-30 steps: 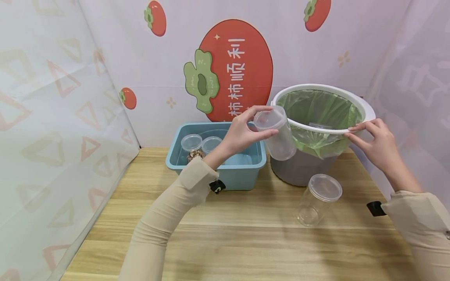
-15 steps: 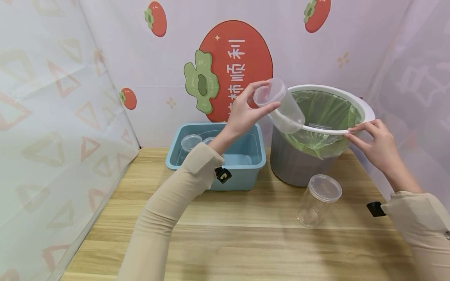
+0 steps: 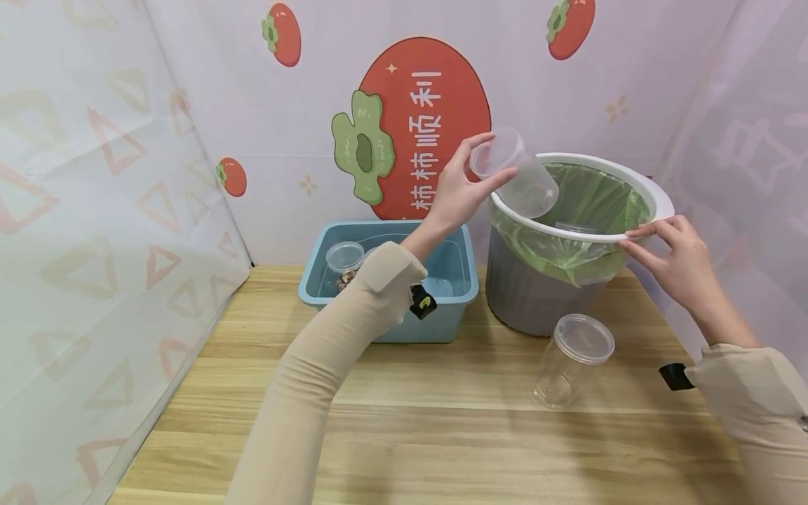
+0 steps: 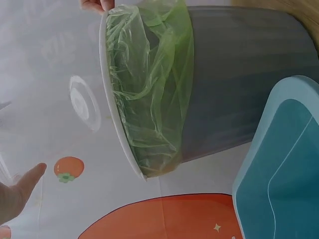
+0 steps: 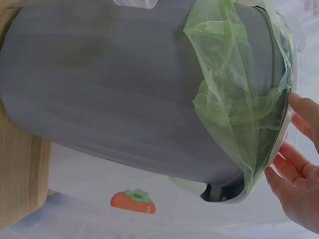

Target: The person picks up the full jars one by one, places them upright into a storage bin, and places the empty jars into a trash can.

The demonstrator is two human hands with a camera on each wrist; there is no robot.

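My left hand (image 3: 459, 186) grips a clear plastic jar (image 3: 533, 188) by its lidded end, tilted with its base over the near-left rim of a grey trash bin (image 3: 530, 301). No contents show in this jar. A green bag (image 3: 606, 189) lines the bin under a white rim. My right hand (image 3: 678, 263) pinches that rim at its front right; in the right wrist view, thumb and fingers (image 5: 294, 162) lie on either side of it. Another lidded jar (image 3: 571, 361), seemingly without contents, stands on the table before the bin. Something clear (image 3: 574, 228) shows inside the bin.
Left of the bin stands a blue tub (image 3: 435, 319). It holds a lidded jar (image 3: 344, 257) with brown pieces, and another lid is mostly hidden behind my left sleeve. A printed cloth (image 3: 252, 105) hangs behind the wooden table (image 3: 442, 435).
My left hand has lifted the jar up and to the right, tilting it further, from beside the bin to over its rim. The right hand keeps its place.
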